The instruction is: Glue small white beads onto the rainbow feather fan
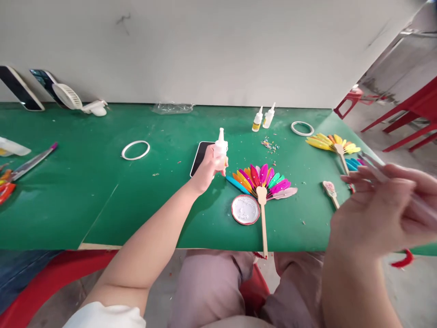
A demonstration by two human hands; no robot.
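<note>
My left hand (205,171) grips a small white glue bottle (220,152), nozzle up, above a dark phone (201,157) lying on the green table. On the right, my right hand (378,214) is closed around a slim, pale tool (419,207) with a pointed tip. Between my hands lies a fan of multicoloured feathers (256,177) with a wooden handle (263,228) that reaches the table's front edge. A round white dish with a red rim (245,210) sits at the left of that handle. A small decorated wooden stick (329,189) lies near my right hand.
Two glue bottles (262,120) stand behind small coloured bits (270,145). White rings (135,150) lie left and right. A yellow feather fan (336,143) is at the right. Scissors (7,187), phones (22,89) and a handheld fan (70,95) are at the left.
</note>
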